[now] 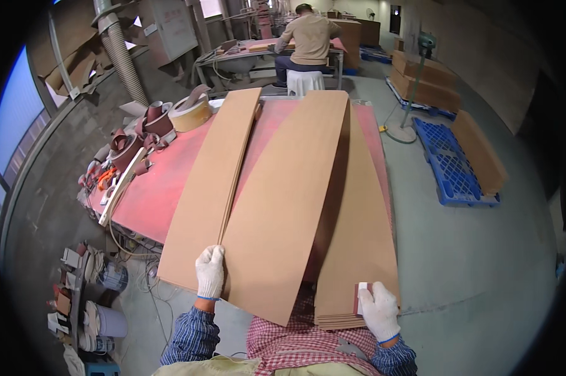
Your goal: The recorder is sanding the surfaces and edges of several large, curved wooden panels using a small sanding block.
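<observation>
Lower centre of frame: the left hand in a white knit glove (210,272) is curled nearly closed, fingertips pinched together at the left edge of a long, tapering tan board panel (276,200); the exact finger contact is partly hidden. This panel lies across mid-frame, bowed, its right edge raised. Lower right: the right hand in a matching white glove (381,311) is partly closed around a small maroon-and-white block (360,299), held at the near end of a right-hand stack of tan boards (361,250). Left of centre, a narrow stack of straight tan boards (198,200) runs lengthwise. All rest on a worn red-topped table (154,203). Toward its left edge: brown rolls of strip material (126,151). Right of frame: a blue lattice plastic pallet (438,150). Top centre: a person in a tan top (308,41) sits on a white stool (305,83).
</observation>
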{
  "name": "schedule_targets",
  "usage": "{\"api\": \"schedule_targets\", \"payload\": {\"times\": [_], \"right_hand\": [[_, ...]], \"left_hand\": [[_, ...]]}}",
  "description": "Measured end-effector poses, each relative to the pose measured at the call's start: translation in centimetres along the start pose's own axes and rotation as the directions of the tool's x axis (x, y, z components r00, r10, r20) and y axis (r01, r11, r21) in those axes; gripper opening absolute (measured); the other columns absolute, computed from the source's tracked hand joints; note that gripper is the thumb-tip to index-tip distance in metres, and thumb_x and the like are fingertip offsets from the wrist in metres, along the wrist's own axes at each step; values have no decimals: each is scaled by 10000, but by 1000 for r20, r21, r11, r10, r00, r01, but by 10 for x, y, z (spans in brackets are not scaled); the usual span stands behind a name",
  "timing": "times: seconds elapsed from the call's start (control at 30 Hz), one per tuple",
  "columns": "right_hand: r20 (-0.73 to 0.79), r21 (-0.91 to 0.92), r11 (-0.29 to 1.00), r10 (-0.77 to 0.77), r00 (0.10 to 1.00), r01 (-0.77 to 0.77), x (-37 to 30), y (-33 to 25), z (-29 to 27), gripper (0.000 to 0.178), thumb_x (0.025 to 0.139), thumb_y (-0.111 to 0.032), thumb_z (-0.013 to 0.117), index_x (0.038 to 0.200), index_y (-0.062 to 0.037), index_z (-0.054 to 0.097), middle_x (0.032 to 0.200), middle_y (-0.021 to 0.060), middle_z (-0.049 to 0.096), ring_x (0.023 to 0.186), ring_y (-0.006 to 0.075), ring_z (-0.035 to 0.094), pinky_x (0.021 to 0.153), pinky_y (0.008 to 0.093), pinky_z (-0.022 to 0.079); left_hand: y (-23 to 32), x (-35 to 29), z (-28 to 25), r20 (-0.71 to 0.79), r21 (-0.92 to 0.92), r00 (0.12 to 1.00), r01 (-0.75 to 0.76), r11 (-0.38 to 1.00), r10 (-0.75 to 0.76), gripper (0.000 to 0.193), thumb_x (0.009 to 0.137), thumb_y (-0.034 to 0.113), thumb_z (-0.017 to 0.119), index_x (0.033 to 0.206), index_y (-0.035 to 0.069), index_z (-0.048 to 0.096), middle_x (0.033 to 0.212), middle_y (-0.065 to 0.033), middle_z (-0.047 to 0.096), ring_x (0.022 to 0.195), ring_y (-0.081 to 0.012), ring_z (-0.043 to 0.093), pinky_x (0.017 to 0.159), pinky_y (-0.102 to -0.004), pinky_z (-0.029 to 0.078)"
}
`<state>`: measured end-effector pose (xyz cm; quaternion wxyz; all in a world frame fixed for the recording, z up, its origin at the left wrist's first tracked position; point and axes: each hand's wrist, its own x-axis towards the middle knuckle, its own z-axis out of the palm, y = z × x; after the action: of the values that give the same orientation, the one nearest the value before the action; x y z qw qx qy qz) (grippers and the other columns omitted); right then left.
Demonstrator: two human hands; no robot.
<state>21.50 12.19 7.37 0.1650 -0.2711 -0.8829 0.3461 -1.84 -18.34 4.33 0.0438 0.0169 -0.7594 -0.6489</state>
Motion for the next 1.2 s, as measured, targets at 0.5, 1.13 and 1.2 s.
{"api": "schedule_targets", "payload": {"times": [0.5, 1.13, 1.2], "right_hand": [[-7, -94, 995, 44, 999, -44, 2, -7, 2, 288, 870, -239, 650, 755, 2, 541, 658, 210, 593, 634, 396, 609, 589, 484, 469], [-37, -59, 998, 32, 999, -34, 4, 1, 6, 296, 872, -252, 649, 756, 0, 545, 680, 223, 605, 654, 417, 611, 602, 496, 474], [-39, -44, 999, 24, 999, -25, 2, 3, 5, 294, 872, -250, 650, 758, 1, 547, 680, 223, 605, 654, 416, 613, 601, 494, 475]], "left_hand": [[-59, 112, -138, -187, 256, 971, -96, 962, 147, 261, 1001, 194, 567, 985, -36, 688, 859, -24, 694, 761, -96, 578, 724, -275, 484], [-97, 153, -184, -90, 356, 994, -19, 934, 54, 245, 986, 167, 557, 973, -36, 692, 827, -23, 683, 751, -102, 572, 715, -275, 475], [-89, 149, -181, -91, 331, 995, -17, 944, 50, 248, 957, 209, 593, 964, -15, 700, 831, -82, 709, 760, -177, 625, 745, -324, 498]]}}
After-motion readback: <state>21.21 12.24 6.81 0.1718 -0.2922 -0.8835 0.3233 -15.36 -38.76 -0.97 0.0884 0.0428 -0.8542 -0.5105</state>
